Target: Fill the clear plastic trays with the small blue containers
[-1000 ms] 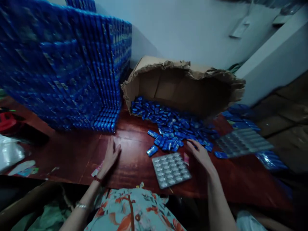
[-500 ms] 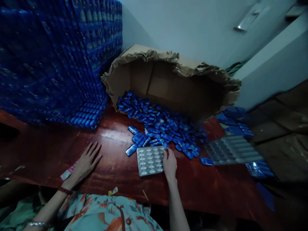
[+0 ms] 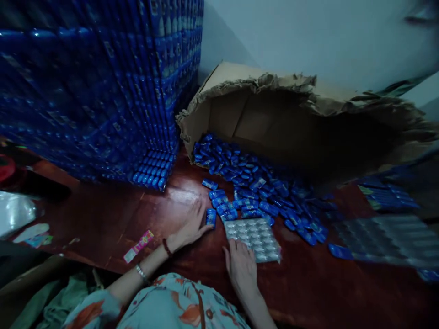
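Observation:
My left hand (image 3: 190, 226) lies over the table with its fingers stretched out, blurred at the tips. Its thumb reaches a small blue pack (image 3: 210, 218), apparently touching it. To the right, a clear plastic tray (image 3: 259, 235) with rows of moulded pockets lies flat on the wood. My right hand (image 3: 243, 265) rests its fingers on the tray's near edge, thumb spread to the left, not wrapped round it. Just beyond the tray, a heap of small blue packs (image 3: 254, 183) spills out of a torn cardboard box (image 3: 236, 109).
Tall stacks of filled blue trays (image 3: 137, 91) stand at the left. A pink-and-white strip (image 3: 138, 246) lies on the red-brown table (image 3: 113, 219). More clear trays (image 3: 394, 237) sit at the right, with one stray blue pack (image 3: 340, 251) beside them. A dark, red-topped object (image 3: 37, 180) lies far left.
My left hand has moved right, up to the blue packs. My right hand has shifted from the tray's right edge to its near edge. The view has turned left.

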`<act>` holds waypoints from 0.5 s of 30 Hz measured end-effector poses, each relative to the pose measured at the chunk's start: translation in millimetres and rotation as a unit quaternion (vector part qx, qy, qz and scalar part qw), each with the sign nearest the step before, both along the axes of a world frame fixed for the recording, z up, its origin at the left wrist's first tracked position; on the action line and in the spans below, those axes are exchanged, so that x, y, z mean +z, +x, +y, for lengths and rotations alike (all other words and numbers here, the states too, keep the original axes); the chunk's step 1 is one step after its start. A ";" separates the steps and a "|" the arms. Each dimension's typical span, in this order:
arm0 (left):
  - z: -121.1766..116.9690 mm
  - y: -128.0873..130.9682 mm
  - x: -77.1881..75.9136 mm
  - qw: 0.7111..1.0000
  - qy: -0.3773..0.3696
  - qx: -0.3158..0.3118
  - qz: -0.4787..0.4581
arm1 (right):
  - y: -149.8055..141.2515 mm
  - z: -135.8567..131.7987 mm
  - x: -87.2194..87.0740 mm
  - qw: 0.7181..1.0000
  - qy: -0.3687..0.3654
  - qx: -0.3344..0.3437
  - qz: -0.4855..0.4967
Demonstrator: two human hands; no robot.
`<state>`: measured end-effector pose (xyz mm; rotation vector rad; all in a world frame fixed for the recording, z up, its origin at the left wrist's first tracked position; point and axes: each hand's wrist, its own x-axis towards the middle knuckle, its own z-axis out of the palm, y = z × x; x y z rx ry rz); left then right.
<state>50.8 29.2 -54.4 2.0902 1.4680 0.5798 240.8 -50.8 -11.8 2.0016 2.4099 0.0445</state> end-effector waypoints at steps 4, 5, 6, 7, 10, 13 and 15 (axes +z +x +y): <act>43.4 30.1 0.9 1.000 0.008 0.001 0.021 | 0.7 11.5 2.9 0.996 -0.042 -0.073 -0.003; 53.6 38.0 2.3 1.000 0.005 0.006 0.022 | 1.9 12.9 6.0 0.994 -0.061 -0.085 -0.001; 62.3 45.3 3.9 1.000 0.000 0.003 0.019 | 2.6 13.4 9.2 0.992 -0.079 -0.097 -0.001; 69.1 51.4 5.6 1.000 -0.005 -0.009 0.013 | 2.7 13.1 12.3 0.990 -0.096 -0.105 0.000; 74.8 59.3 10.9 0.997 -0.019 -0.062 -0.030 | 1.3 9.4 18.2 0.986 -0.116 -0.123 -0.009; 60.2 51.5 16.1 0.994 -0.008 -0.067 -0.090 | 3.8 8.0 20.4 0.983 -0.136 -0.122 -0.009; 44.2 43.1 19.6 0.990 0.018 -0.062 -0.123 | 9.9 10.6 21.6 0.979 -0.170 -0.114 0.020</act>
